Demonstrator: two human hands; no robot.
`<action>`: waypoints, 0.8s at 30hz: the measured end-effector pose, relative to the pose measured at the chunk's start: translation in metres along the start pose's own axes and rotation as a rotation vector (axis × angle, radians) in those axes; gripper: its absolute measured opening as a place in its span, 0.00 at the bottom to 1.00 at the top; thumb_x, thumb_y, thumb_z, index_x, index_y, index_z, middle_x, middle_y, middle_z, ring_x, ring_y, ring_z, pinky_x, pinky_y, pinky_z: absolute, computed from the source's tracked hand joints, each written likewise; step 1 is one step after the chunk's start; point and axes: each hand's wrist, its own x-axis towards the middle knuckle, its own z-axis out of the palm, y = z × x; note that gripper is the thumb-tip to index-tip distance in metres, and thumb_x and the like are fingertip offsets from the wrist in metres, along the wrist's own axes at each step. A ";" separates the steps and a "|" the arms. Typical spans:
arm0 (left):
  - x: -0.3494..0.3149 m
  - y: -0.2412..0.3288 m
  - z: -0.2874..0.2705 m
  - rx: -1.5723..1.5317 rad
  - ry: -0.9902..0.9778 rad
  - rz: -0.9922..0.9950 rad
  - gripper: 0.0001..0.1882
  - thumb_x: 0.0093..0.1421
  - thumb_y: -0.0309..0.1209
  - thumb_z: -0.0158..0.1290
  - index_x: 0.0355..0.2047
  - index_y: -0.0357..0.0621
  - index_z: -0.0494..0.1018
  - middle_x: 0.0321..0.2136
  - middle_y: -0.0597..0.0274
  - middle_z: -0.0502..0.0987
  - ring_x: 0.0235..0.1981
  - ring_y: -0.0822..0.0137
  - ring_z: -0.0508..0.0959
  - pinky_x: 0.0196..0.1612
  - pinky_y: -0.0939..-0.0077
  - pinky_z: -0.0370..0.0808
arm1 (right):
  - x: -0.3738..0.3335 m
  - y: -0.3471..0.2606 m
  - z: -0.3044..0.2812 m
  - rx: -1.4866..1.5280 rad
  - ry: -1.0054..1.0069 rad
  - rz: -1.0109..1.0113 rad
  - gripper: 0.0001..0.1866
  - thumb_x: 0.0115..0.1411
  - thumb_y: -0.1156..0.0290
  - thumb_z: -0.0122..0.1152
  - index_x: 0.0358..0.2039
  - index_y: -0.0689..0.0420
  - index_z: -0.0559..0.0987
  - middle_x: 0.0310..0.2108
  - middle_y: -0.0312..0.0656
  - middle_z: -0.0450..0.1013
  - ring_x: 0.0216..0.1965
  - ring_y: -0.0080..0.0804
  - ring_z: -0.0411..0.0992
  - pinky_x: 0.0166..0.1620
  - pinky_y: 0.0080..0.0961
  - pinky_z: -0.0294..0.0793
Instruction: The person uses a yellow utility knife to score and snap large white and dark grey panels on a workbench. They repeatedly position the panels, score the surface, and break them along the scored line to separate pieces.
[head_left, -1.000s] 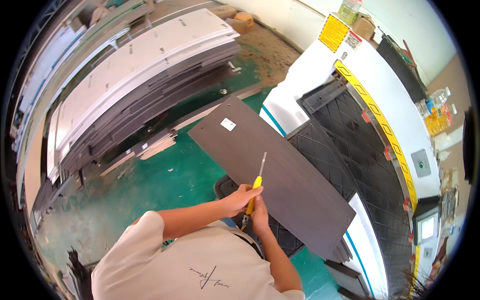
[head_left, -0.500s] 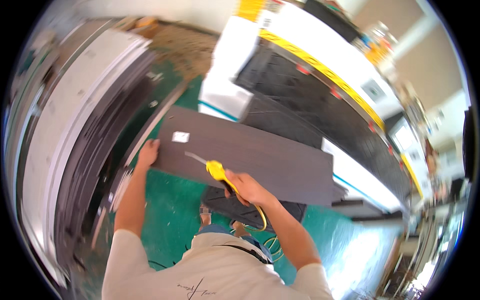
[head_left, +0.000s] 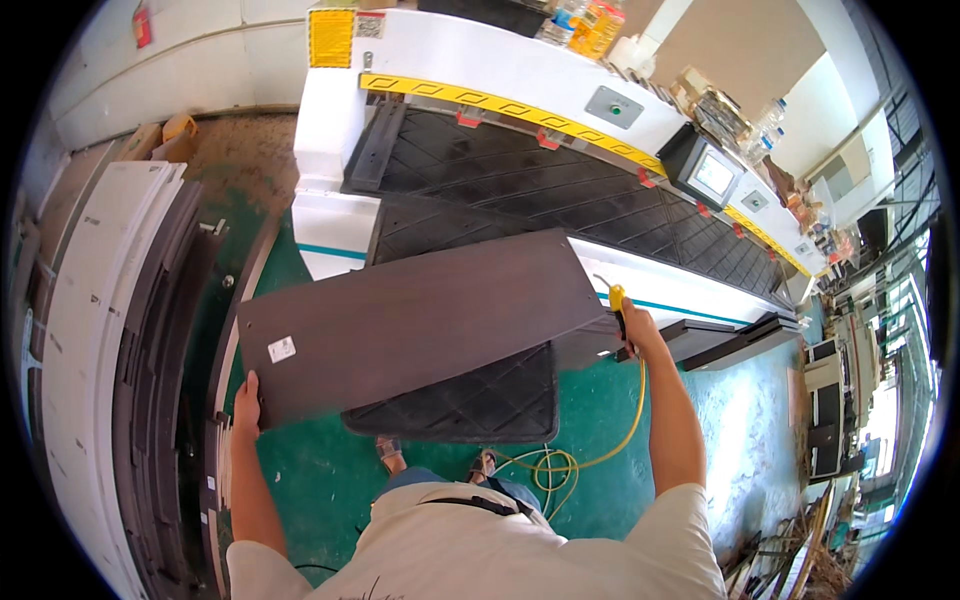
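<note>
A long dark brown panel with a small white label near its left end is held out in front of me, tilted up toward the right. My left hand grips its lower left edge, with the fingers partly behind the board. In my right hand is a yellow air blow gun with a thin bent metal nozzle, just off the panel's right end. A yellow hose runs down from the gun to loops on the floor. Below the panel is a black padded stand.
A white machine with a yellow striped guard and a black ribbed bed stretches across the far side. Stacked panels stand at the left. More dark boards lean at the right, and a small screen sits on the machine.
The panel has shifted left and its right end has risen. My right hand has carried the blow gun from over the panel's middle to beyond its right end. The head view has turned.
</note>
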 end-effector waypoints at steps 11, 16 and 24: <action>-0.156 -0.097 0.132 -0.314 0.265 -0.030 0.40 0.74 0.59 0.42 0.68 0.32 0.64 0.61 0.49 0.74 0.57 0.52 0.78 0.61 0.57 0.74 | -0.108 0.105 0.033 -0.109 -0.889 -0.276 0.31 0.74 0.39 0.40 0.53 0.52 0.78 0.30 0.39 0.79 0.18 0.28 0.69 0.18 0.29 0.69; -0.252 -0.121 0.292 -0.517 0.197 -0.111 0.34 0.74 0.52 0.47 0.63 0.31 0.66 0.60 0.45 0.73 0.56 0.50 0.78 0.57 0.54 0.78 | -0.161 0.104 0.045 -0.185 -1.118 -0.497 0.35 0.77 0.41 0.35 0.46 0.59 0.82 0.29 0.40 0.77 0.29 0.34 0.73 0.37 0.30 0.74; -0.308 -0.070 0.383 0.773 -0.315 0.054 0.25 0.63 0.47 0.63 0.54 0.47 0.75 0.60 0.47 0.71 0.53 0.49 0.79 0.52 0.51 0.79 | -0.129 0.118 0.020 -0.036 -1.064 -0.653 0.36 0.75 0.38 0.37 0.38 0.60 0.81 0.22 0.41 0.74 0.20 0.35 0.70 0.30 0.34 0.71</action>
